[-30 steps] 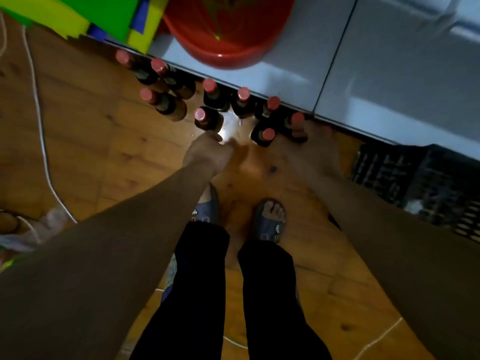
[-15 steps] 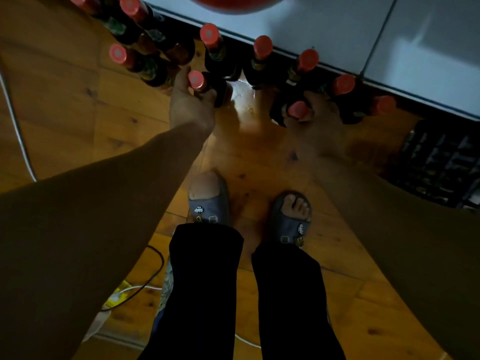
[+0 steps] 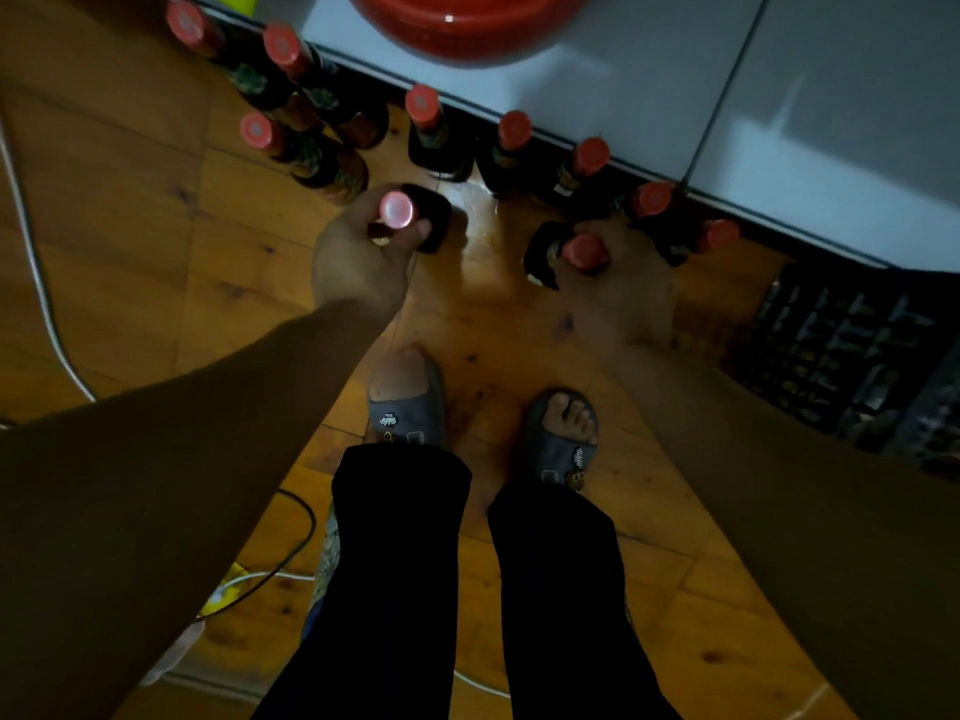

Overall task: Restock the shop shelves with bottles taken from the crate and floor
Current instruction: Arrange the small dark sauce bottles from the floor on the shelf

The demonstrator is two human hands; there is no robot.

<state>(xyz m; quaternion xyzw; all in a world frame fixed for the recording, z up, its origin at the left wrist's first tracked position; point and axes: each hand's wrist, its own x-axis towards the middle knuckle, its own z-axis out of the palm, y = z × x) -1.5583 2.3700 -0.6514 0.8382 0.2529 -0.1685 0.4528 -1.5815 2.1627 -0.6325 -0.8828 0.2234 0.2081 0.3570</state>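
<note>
Here, mid-frame, the left hand [image 3: 358, 257] has its grip clenched round the neck of a red-capped bottle [image 3: 397, 209], and the right hand [image 3: 618, 283] grasps another bottle [image 3: 582, 250]. More bottles [image 3: 511, 129] stand on the wooden floor [image 3: 130, 210] across the upper frame; a dark crate [image 3: 852, 350] sits right.

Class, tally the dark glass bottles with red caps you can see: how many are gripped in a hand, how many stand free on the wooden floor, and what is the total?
Dark red-capped bottles gripped in a hand: 2, one in the left hand at, one in the right hand at
Bottles standing free on the wooden floor: 8
Total: 10
</note>
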